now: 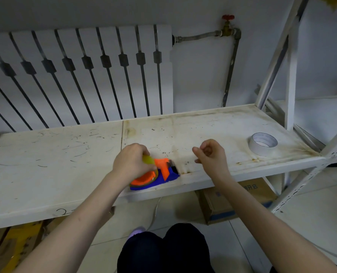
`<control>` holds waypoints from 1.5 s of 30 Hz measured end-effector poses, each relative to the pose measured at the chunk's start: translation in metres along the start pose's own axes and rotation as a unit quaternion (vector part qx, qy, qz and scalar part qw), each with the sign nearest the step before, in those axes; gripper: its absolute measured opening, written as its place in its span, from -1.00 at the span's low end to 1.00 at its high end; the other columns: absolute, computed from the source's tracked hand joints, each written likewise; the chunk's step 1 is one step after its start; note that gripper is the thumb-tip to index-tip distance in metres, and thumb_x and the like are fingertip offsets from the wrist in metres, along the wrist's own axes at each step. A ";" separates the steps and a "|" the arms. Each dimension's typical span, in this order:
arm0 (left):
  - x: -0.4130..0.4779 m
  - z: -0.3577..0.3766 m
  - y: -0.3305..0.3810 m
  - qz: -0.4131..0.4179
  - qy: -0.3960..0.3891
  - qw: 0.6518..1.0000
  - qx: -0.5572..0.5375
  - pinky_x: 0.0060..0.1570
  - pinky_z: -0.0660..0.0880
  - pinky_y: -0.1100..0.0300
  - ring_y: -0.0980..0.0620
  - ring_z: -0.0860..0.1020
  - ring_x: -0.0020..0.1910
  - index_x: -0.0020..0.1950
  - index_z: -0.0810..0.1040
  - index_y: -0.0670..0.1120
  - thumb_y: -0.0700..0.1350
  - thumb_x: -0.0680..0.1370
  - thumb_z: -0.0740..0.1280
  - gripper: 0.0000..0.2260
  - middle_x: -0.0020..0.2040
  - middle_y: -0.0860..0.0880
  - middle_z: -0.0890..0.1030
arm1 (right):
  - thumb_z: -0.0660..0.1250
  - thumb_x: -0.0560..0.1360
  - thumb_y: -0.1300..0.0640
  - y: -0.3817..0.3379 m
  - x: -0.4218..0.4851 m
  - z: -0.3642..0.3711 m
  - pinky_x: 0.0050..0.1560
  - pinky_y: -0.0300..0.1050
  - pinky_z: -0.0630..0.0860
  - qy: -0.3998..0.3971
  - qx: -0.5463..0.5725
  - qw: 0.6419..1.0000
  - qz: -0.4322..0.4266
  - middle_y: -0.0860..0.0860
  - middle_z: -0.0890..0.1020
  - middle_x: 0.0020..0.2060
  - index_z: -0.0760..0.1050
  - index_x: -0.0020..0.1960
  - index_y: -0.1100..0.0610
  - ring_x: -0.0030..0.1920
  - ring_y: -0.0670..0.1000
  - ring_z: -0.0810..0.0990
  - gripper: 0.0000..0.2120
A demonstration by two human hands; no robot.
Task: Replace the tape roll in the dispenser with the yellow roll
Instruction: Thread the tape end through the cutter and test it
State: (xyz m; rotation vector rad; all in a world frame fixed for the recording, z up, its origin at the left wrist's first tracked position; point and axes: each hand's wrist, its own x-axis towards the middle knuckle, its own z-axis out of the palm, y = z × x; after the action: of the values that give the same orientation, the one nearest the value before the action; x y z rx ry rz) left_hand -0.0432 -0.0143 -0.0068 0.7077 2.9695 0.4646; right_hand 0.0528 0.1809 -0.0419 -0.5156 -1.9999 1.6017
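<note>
Closest to the camera are the person's dark-trousered knees (163, 251), crouched on the tiled floor, with both bare forearms reaching up to the white shelf (55, 154).

As for progress, I'd say the swap is mostly done. The blue and orange dispenser (159, 174) sits at the near edge of the shelf, a bit left of centre, and the yellow roll (149, 160) already looks seated in it. You can see yellowish tape peeking out from under the left hand (131, 161) and curving round the orange hub. That hand is clamped down over the top of the roll and dispenser, fingers curled around it, so I can't see exactly how well the roll sits on the hub.

The right hand (210, 154) hovers just right of the dispenser, loosely curled with thumb and forefinger pinched. It could be holding a thin tape end, but nothing shows between the fingers, so I can't tell.

A white roll (263, 143) lies flat on the far right of the shelf, well apart from everything. My guess is that's the one that came out, though that's just a guess.

What's probably left is threading the tape end over to the cutter at the dispenser's right end and letting go.

Container-wise, a cardboard box (238, 201) with blue printing sits on the floor under the shelf on the right. It looks closed, so its contents are unknown. More cardboard shows at lower left.
</note>
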 end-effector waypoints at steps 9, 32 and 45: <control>0.003 -0.005 0.008 0.062 -0.070 0.994 0.058 0.10 0.52 0.01 -0.09 0.47 0.22 0.25 0.50 -0.02 0.06 0.34 0.47 -0.49 0.24 -0.04 0.53 | 0.39 0.45 0.27 -0.069 -0.002 0.013 -0.35 -0.28 0.59 -0.021 0.031 0.994 -0.103 0.05 0.53 -0.34 0.44 -0.26 0.07 -0.33 -0.02 0.52 -0.80; 0.002 -0.019 0.024 0.096 -0.107 0.966 0.216 -0.10 0.44 0.08 -0.12 0.54 0.09 0.14 0.52 -0.05 0.09 0.33 0.45 -0.55 0.10 -0.06 0.58 | 0.39 0.45 0.28 -0.079 -0.012 0.004 -0.35 -0.31 0.58 0.006 0.069 0.994 -0.085 0.03 0.55 -0.35 0.48 -0.21 0.15 -0.35 -0.07 0.55 -0.88; -0.014 0.002 0.037 0.211 -0.099 0.967 0.106 0.34 0.34 0.00 -0.07 0.41 0.32 0.38 0.39 -0.03 -0.15 0.42 0.28 -0.49 0.34 -0.04 0.46 | 0.44 0.42 0.19 0.018 -0.018 -0.010 -0.12 -0.04 0.63 0.015 -0.030 0.989 0.142 0.03 0.46 -0.36 0.38 -0.17 0.15 -0.38 -0.03 0.53 -0.79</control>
State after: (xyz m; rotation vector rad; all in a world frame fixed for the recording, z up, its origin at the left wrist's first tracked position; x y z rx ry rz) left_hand -0.0144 0.0115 0.0021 1.3338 2.6984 0.0811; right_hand 0.0721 0.1820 -0.0602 -0.8773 -2.0272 1.6882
